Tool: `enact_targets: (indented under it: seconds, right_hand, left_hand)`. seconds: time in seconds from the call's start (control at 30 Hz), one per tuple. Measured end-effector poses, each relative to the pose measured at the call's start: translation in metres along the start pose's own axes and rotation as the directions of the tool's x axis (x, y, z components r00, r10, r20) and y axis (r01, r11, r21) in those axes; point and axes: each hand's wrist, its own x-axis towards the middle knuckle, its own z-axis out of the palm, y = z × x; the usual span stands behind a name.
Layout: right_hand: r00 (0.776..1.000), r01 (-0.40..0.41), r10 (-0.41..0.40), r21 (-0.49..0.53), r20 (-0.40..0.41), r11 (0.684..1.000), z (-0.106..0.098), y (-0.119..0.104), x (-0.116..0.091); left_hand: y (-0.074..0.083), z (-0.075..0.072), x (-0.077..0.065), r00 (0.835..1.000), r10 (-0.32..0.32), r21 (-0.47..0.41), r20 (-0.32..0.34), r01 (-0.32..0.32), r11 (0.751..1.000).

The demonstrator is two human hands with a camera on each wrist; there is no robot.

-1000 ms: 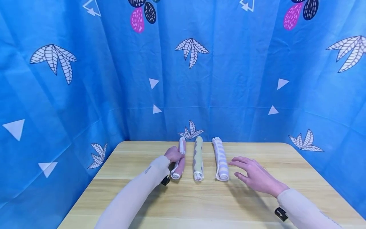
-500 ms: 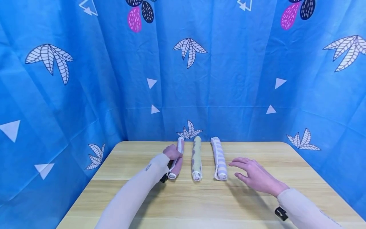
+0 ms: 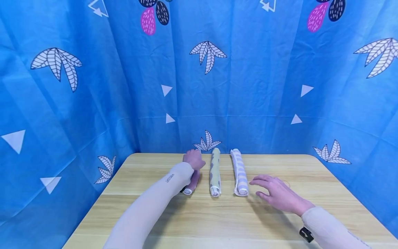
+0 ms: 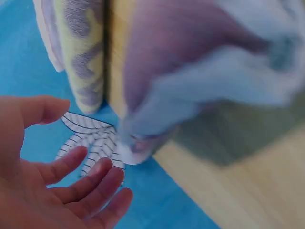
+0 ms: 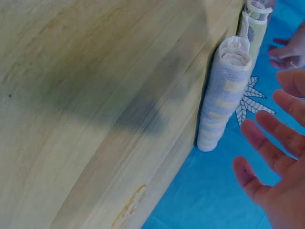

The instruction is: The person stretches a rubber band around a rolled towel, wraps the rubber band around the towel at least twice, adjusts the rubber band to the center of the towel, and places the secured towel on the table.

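Three rolled towels lie side by side near the table's far edge. Leftmost is a mauve towel (image 3: 193,181) with a white border. My left hand (image 3: 194,159) hovers over its far part and hides some of it; in the left wrist view the fingers are spread, apart from the mauve towel (image 4: 176,57). The middle towel (image 3: 215,173) is pale green with purple-grey patches. To its right lies a lavender-and-white striped towel (image 3: 239,173). Just right of that one, my right hand (image 3: 278,193) is held over the table, fingers loosely extended, touching nothing.
A light wooden table (image 3: 202,221) carries the towels. Blue patterned curtain (image 3: 255,86) surrounds its back and sides. In the right wrist view an orange-yellow mark (image 5: 129,207) shows on the wood near the edge.
My left hand has moved forward along the mauve towel, from its middle to its far part. The mauve towel's near end shifted slightly left. My right hand has stayed about where it was.
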Motion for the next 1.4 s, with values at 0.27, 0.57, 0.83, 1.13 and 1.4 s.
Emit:
enact_targets:
  seconds: [0.27, 0.57, 0.83, 1.13, 1.4]
  right_hand:
    - [0.999, 0.023, -0.023, 0.004, 0.028, 1.000, 0.007, 0.004, -0.004]
    - [0.999, 0.017, -0.018, 0.020, 0.046, 1.000, 0.012, 0.003, -0.006]
    - [0.998, 0.010, -0.011, 0.027, 0.064, 1.000, 0.012, 0.007, -0.010]
    - [0.997, -0.022, 0.019, 0.029, 0.078, 0.999, 0.010, 0.009, -0.014]
    - [0.996, -0.033, 0.030, 0.039, 0.086, 0.999, 0.009, 0.011, -0.017]
  left_hand:
    - [0.033, 0.002, 0.006, 0.996, 0.063, -0.011, 0.070, -0.062, 0.998]
    - [0.045, 0.013, 0.010, 0.987, 0.044, -0.066, 0.154, -0.034, 0.997]
    - [0.046, 0.021, 0.015, 0.976, -0.026, -0.359, 0.215, 0.104, 0.927]
    - [0.046, 0.033, 0.028, 0.975, -0.043, -0.501, 0.216, 0.149, 0.853]
    - [0.044, 0.033, 0.029, 0.968, -0.038, -0.536, 0.246, 0.169, 0.827]
